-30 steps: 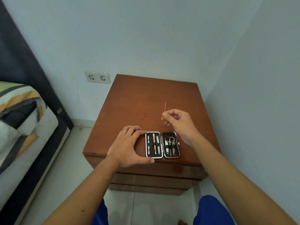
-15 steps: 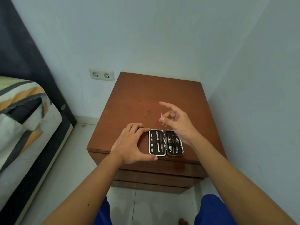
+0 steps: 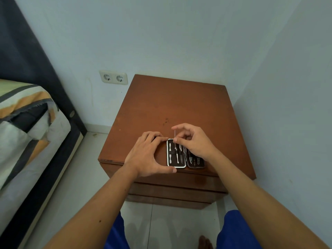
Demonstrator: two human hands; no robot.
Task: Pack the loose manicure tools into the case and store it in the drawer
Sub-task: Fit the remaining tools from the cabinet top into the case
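You were slotting the last thin tool into the open case.

Your right hand [image 3: 193, 142] pinched a thin pin-like tool [image 3: 174, 136] between thumb and forefinger, its tip standing up toward 12 o'clock and its lower end over the left half of the case [image 3: 177, 153]. Your left hand [image 3: 147, 155] lay at 9 o'clock of the case, fingers curved round its left edge and thumb by the near corner, bracing it rather than gripping anything. The case lay open and flat near the front edge of the nightstand [image 3: 172, 105], other tools already seated in both halves. I judge packing was nearly done. The next move called for lowering the tool under a free strap, which I could not make out, then folding the case shut and opening a drawer [image 3: 179, 191] below, at 6 o'clock, closed as yet.
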